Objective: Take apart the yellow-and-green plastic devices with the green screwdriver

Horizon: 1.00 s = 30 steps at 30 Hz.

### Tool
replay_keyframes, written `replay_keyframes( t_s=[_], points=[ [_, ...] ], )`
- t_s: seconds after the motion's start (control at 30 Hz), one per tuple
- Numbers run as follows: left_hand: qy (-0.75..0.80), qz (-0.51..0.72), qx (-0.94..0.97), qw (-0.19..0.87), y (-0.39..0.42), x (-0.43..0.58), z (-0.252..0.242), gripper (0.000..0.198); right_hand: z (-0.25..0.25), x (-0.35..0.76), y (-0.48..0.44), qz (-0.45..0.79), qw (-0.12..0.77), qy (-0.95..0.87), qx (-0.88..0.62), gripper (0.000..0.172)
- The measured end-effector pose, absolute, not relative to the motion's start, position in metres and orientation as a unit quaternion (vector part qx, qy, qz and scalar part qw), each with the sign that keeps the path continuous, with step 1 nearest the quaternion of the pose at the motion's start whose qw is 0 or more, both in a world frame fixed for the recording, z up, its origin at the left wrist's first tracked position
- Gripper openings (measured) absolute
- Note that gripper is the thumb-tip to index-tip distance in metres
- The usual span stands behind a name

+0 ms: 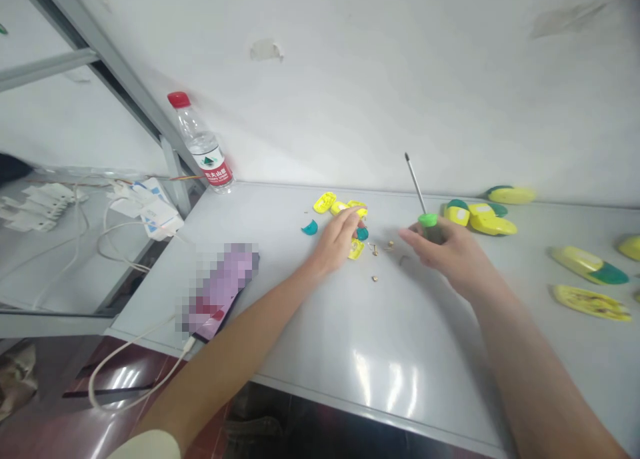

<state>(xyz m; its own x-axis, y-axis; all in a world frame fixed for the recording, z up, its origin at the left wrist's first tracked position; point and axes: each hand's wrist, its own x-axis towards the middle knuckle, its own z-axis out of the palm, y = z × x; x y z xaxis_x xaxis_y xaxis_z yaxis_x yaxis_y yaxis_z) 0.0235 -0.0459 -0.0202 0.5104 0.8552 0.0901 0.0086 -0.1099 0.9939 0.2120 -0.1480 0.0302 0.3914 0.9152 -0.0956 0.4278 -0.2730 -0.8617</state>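
Screwdriver point(417, 192) with a green handle sits in the right hand point(447, 252), its fingers point(429, 231) closed around the handle and the metal shaft tilting up and away. The left hand point(337, 239) reaches in from the other side, its fingers point(356, 214) curled over small yellow plastic pieces point(325, 202); whether they grip one, I cannot tell. The two hands are near each other, palms turned inward, above the middle of the counter point(350, 339). Teal pieces point(310, 228) and tiny screws point(375, 279) lie loose around them, so this batch looks at least partly apart. Further right, yellow-and-green plastic shells point(457, 214) sit in a cluster, and some appear whole. A water bottle point(201, 142) stands at the counter's back corner.
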Motion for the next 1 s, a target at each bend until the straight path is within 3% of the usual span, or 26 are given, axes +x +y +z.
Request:
replay_keyframes(
  t_s=[0.17,0.33,0.5,0.8,1.0],
  points=[
    [0.27,0.329,0.732,0.532,-0.05,0.021,-0.014,0.052,0.012,0.189,-0.138,0.334,0.453,-0.47,-0.68,0.051],
    [0.249,0.298,0.789,0.476,-0.049,0.02,-0.014,0.052,0.008,0.18,-0.136,0.317,0.477,-0.464,-0.675,0.041],
    [0.247,0.295,0.785,0.485,-0.05,0.021,-0.014,0.052,0.008,0.181,-0.136,0.306,0.478,-0.457,-0.685,0.036],
    [0.298,0.356,0.634,0.619,-0.044,0.025,-0.021,0.039,0.012,0.195,-0.139,0.308,0.433,-0.483,-0.696,0.031],
    [0.33,0.412,0.434,0.73,-0.032,0.026,-0.014,0.028,0.019,0.208,-0.142,0.304,0.397,-0.504,-0.704,0.046]
  ],
)
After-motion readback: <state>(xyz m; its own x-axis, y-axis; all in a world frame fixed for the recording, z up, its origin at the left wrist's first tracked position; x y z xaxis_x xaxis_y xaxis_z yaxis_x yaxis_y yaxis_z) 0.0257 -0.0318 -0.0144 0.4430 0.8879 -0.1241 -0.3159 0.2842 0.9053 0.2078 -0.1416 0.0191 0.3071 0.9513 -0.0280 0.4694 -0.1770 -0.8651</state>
